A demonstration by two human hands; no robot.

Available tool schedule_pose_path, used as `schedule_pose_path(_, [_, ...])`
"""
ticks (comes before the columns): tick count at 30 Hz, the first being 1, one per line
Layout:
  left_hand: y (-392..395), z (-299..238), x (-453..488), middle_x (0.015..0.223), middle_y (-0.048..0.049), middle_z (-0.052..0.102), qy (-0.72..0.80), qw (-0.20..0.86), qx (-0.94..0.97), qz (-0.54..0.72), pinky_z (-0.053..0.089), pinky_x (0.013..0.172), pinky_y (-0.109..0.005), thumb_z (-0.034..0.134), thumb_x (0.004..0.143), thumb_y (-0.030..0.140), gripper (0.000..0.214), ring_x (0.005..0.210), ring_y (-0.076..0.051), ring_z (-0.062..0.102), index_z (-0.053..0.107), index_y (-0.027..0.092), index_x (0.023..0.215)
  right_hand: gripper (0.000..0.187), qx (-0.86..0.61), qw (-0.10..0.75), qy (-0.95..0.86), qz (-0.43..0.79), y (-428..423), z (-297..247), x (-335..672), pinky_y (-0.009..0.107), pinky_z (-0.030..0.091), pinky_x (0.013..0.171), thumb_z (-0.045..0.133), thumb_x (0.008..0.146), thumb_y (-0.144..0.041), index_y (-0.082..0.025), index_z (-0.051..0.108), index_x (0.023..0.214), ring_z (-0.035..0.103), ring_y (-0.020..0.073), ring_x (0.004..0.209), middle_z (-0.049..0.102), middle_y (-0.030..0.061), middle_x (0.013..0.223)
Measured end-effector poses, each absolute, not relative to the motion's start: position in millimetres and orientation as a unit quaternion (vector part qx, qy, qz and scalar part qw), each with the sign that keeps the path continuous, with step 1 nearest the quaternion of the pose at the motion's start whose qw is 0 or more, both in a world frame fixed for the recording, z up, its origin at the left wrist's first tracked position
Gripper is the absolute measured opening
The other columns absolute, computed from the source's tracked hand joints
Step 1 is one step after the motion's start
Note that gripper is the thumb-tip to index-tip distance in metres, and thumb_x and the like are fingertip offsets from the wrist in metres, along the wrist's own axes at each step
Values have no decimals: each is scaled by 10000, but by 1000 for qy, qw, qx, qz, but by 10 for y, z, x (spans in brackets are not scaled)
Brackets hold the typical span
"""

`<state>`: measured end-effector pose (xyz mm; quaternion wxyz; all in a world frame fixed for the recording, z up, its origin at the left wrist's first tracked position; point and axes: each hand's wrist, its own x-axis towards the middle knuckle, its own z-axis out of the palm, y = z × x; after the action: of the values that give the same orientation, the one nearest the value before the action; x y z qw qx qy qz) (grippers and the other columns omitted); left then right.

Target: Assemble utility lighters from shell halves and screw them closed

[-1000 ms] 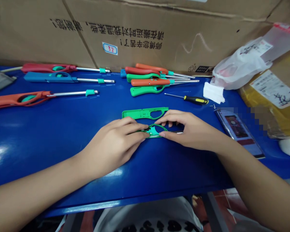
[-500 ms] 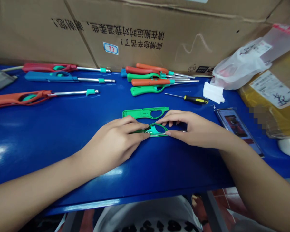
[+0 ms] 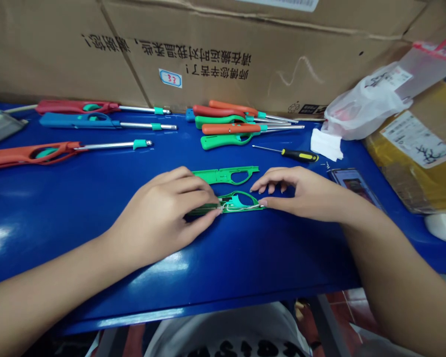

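An opened green lighter casing half (image 3: pixel 258 196) lies on the blue table, with a teal trigger (image 3: pixel 238 201) and a thin pale wire or tube inside. My left hand (image 3: pixel 167 210) is closed around its left end, thumb and fingers pinching near the trigger and hiding what lies beneath. At the other end, the thumb of my right hand (image 3: pixel 305 196) touches the tip of the casing, while the fingers are spread above it with nothing between them. The matching green casing half (image 3: pixel 223 175) lies just behind, its left end partly covered by my left hand.
Red (image 3: pixel 74 106), blue (image 3: pixel 74 120) and orange (image 3: pixel 29 152) lighters lie at left. Behind the casing is a pile of several lighters (image 3: pixel 230 129), with a screwdriver (image 3: pixel 301 155) beside it. A phone (image 3: pixel 353 183), plastic bag (image 3: pixel 367 109) and taped box (image 3: pixel 416 153) stand right; a carton (image 3: pixel 134 84) backs the table.
My left hand has slid left along the casing, uncovering more of the wire and inner parts. The fingers of my right hand have lifted slightly off the trigger loop.
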<state>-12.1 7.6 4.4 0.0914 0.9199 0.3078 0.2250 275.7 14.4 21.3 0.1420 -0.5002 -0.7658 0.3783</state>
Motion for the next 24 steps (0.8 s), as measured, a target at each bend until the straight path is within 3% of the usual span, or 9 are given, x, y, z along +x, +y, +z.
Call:
schedule_pose_path(4, [112, 109, -167, 945, -36, 776, 336, 94, 919, 181, 526, 758, -366, 646, 965, 338, 181, 848, -226, 656, 787, 223, 968, 140, -518, 131, -761, 368, 139, 173, 2747, 315, 506, 736, 713, 830, -346, -220, 762, 869, 606, 174, 786, 738, 24, 866])
schedule_pose_path(8, [162, 58, -184, 929, -6, 789, 345, 157, 907, 184, 512, 744, -320, 674, 967, 357, 167, 849, -202, 666, 809, 264, 935, 168, -557, 116, -736, 365, 130, 169, 2726, 298, 435, 621, 679, 848, -351, -215, 760, 791, 560, 162, 683, 695, 11, 736])
schedule_pose_path(16, [312, 120, -274, 974, -26, 807, 352, 193, 897, 185, 556, 809, -330, 788, 876, 406, 243, 906, -213, 703, 821, 233, 1043, 178, -582, 110, -726, 350, 148, 183, 2741, 306, 430, 642, 669, 851, -361, -215, 748, 786, 563, 170, 699, 699, 21, 756])
schedule_pose_path(24, [397, 123, -335, 926, -4, 815, 328, 262, 886, 196, 571, 857, -311, 750, 907, 294, 108, 843, -172, 739, 834, 249, 958, 178, -579, 115, -732, 340, 152, 185, 2769, 309, 418, 618, 661, 854, -349, -224, 740, 756, 555, 167, 670, 690, 17, 728])
